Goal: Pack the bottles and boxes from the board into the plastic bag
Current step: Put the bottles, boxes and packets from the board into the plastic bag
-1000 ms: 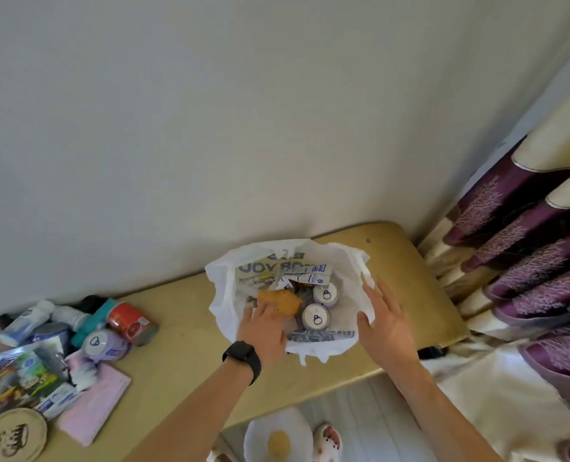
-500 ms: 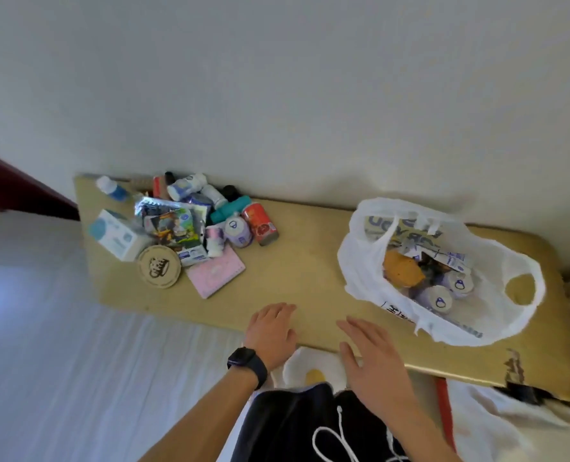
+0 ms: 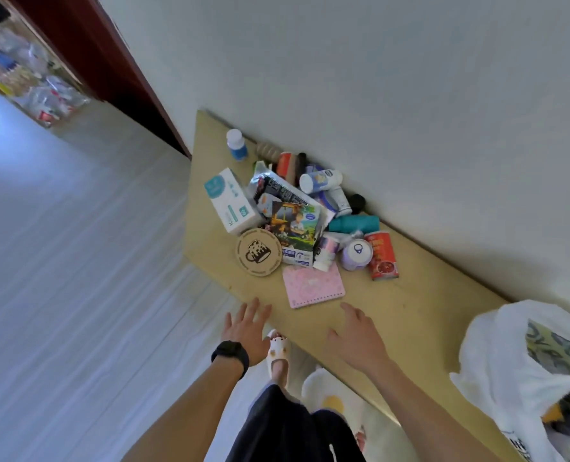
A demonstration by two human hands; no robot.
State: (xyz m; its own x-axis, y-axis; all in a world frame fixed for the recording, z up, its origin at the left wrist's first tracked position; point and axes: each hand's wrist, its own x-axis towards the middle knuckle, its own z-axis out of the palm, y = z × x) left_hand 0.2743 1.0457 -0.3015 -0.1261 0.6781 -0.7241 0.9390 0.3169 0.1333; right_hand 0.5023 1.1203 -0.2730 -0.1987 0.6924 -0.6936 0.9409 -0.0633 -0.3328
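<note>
The person stands at the near edge of the board (image 3: 410, 305), one slippered foot (image 3: 277, 351) showing below it. Both hands are empty, fingers straight and spread, well apart from each other. The left hand (image 3: 247, 328), a black watch (image 3: 230, 356) on its wrist, is at the board's edge; the right hand (image 3: 357, 338) is over the bare wood. I cannot tell whether either touches the surface.

The plastic bag (image 3: 510, 361) sits on the board at about four o'clock from the right hand, its mouth open, with some things already inside.

At twelve o'clock from the hands lies a pink notebook (image 3: 313, 288), and just past it, at eleven, a round coaster (image 3: 259, 251). Behind these is the pile to be packed: a white box (image 3: 232, 205), a picture box (image 3: 295, 231), a lilac can (image 3: 357, 254) touching a red can (image 3: 382, 255), a teal bottle (image 3: 353, 224) and a white bottle (image 3: 320, 181), the last two on their sides. Farthest off, at eleven o'clock, a small blue-labelled bottle (image 3: 237, 145) stands upright near the wall.
</note>
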